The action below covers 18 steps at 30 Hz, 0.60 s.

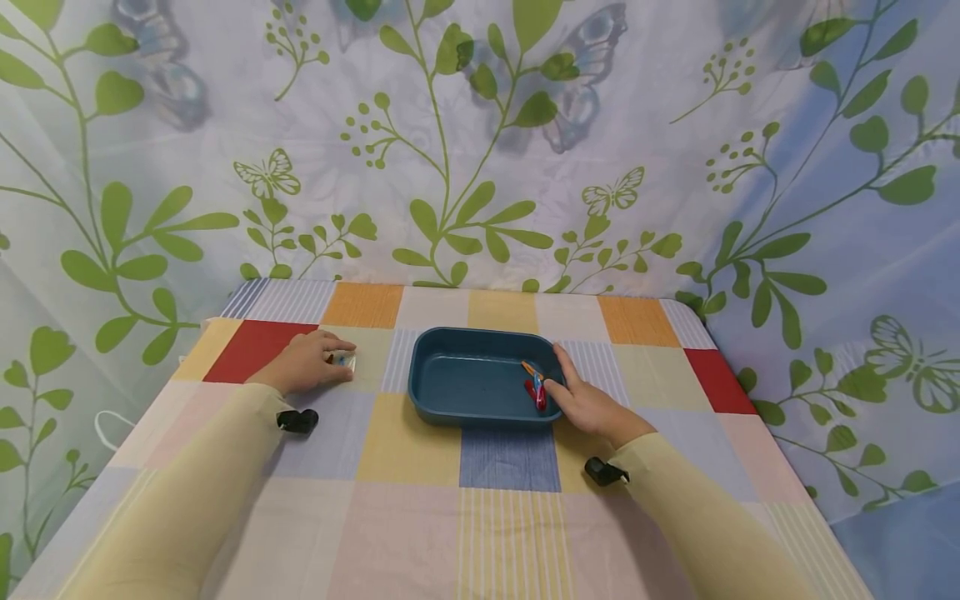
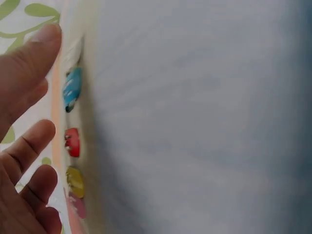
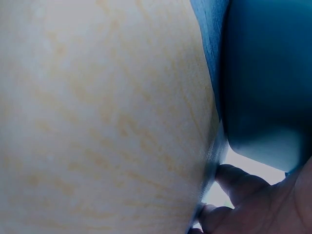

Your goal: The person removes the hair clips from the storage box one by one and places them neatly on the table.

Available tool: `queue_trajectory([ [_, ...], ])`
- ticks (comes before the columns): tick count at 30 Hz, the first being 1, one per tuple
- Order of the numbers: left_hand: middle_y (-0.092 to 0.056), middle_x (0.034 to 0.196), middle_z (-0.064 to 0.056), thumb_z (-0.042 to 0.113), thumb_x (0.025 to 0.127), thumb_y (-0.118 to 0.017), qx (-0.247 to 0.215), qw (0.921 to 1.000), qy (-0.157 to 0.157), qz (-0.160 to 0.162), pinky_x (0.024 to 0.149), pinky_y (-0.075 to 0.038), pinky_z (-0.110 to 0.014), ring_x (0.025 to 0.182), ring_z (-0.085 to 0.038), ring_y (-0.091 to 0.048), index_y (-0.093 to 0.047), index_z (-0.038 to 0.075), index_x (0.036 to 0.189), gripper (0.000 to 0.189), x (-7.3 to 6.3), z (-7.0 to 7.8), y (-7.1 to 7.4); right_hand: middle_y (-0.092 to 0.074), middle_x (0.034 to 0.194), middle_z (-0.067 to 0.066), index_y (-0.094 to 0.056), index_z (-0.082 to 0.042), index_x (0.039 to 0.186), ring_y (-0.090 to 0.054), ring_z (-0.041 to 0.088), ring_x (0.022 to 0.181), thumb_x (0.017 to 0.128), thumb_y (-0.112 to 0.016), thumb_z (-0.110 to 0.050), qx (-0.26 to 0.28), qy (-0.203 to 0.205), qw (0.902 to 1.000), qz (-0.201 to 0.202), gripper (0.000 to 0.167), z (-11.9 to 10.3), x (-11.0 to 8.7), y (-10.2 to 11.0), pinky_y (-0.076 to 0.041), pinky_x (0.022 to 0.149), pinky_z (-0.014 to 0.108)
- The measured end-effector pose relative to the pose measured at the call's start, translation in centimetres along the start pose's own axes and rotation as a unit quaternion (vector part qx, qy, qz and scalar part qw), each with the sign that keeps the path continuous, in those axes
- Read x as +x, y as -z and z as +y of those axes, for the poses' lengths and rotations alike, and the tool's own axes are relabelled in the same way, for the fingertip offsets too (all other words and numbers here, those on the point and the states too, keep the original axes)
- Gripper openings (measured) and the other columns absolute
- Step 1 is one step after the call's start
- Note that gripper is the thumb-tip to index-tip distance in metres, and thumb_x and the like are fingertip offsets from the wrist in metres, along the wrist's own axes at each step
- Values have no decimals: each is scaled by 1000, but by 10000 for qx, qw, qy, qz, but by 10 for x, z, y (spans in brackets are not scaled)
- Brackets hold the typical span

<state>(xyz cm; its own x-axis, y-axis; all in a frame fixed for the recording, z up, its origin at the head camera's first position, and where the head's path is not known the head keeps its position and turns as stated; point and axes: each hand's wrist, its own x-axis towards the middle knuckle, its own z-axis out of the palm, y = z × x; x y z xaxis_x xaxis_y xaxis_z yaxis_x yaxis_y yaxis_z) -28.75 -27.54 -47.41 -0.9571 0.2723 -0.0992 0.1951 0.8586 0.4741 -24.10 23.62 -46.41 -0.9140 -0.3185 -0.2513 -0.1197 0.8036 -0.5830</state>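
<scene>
On the left, my left hand (image 1: pixel 306 364) is held over the cloth beside a few small items, which it partly hides in the head view. In the left wrist view its fingers are loosely bent and grip nothing. Past them lie a blue piece (image 2: pixel 72 88), a red piece (image 2: pixel 72 142), a yellow piece (image 2: pixel 75 181) and a pink piece (image 2: pixel 77 204), blurred; their kind is unclear. My right hand (image 1: pixel 594 407) holds the right end of a dark teal tray (image 1: pixel 442 414), thumb over the rim and fingers along the outside. Small orange, blue and red pieces (image 1: pixel 539 393) lie inside by the thumb.
A patchwork tablecloth (image 1: pixel 408 517) covers the table. Behind it hangs a white curtain (image 1: pixel 480 150) printed with green leaves and butterflies. A white cord (image 1: pixel 105 429) loops at the table's left edge.
</scene>
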Motion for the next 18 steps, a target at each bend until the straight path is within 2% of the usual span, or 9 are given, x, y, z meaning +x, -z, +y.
queue_trajectory([
  [4,-49,156,-21,40,95,-78,-475,9987,154,11,111,-45,-64,133,-46,-51,-59,16,151,64,-1,3,7,-35,165,32,18,-29,168,-49,54,141,113,-30,-52,54,3,10000,-30,75,0,-1,0,-36,117,68],
  [8,-51,156,-19,41,97,-76,-944,9953,181,141,104,-53,-59,129,-42,-56,-52,17,156,68,-4,10,16,-32,166,32,18,-29,168,-50,54,141,113,-30,-51,73,10,10000,-23,75,-1,-1,0,-37,116,68],
  [10,-53,155,-17,40,98,-75,-1146,9930,93,256,102,-54,-58,137,-41,-48,-52,17,156,67,-5,17,20,-32,166,31,18,-30,168,-50,54,141,113,-29,-51,70,-3,10000,-22,75,0,-1,0,-36,116,68],
  [14,-55,153,-18,39,98,-75,-1382,9895,-198,364,107,-50,-58,137,-40,-50,-51,15,156,67,-4,35,26,-31,167,32,18,-30,167,-50,55,141,114,-28,-51,52,5,10000,-30,74,-1,-1,1,-37,116,68],
  [18,-58,149,-19,36,97,-77,-1570,9849,-574,458,114,-42,-59,135,-39,-53,-53,14,155,67,1,56,24,-29,168,31,19,-30,167,-52,55,139,114,-28,-51,53,4,10000,-34,74,-1,-1,1,-38,114,68],
])
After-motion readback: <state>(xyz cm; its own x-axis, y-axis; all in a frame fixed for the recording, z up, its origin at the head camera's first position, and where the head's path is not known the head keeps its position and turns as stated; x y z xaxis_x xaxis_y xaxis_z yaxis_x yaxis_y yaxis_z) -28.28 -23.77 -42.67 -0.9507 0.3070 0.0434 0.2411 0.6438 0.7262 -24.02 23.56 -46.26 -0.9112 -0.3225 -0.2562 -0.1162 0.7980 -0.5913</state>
